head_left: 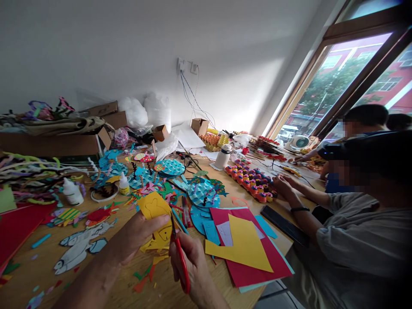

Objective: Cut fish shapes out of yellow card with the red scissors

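A piece of yellow paper [155, 206] with fish outlines drawn on it is pinched between the thumb and fingers of my left hand [137, 234]. My right hand [189, 262] is closed round the red handles of a pair of scissors [182, 262]. The scissor blades point away from me and lie at the right edge of the yellow paper. Yellow scraps [161, 259] lie on the table beneath my hands. To the right, an L-shaped yellow sheet [249, 242] rests on red paper [236, 274].
White glue bottles [72, 193] and paper fish cutouts [72, 255] lie at the left. Blue paper plates [202, 193] stand beyond my hands. On the right are a black phone [283, 223], painted egg cartons [251, 182] and a seated person [363, 231] with hands near the cartons.
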`<state>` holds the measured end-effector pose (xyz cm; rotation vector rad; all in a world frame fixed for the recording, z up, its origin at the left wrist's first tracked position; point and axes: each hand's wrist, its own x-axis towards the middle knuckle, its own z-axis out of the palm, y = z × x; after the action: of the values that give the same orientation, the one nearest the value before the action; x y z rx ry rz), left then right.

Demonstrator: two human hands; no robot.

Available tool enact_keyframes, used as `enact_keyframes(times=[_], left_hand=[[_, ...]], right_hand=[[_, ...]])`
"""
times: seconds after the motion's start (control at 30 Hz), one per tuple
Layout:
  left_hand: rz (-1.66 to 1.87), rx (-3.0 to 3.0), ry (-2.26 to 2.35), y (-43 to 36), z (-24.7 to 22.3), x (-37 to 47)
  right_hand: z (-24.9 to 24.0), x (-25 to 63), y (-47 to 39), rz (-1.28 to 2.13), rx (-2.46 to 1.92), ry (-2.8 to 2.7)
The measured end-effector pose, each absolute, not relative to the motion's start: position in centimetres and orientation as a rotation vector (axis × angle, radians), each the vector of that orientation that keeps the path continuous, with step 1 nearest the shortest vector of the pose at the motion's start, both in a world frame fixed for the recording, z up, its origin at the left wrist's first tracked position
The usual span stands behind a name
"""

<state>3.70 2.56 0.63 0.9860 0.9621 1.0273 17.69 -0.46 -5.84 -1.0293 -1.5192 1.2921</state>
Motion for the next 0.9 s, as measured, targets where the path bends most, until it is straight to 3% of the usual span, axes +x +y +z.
enact_keyframes(times=[0.9], left_hand=[[1.05,0.95,0.982,2.3,0.7,3.9]], right_hand=[[-6.4,17.6,-0.4,1.274,-1.03,-1.494]])
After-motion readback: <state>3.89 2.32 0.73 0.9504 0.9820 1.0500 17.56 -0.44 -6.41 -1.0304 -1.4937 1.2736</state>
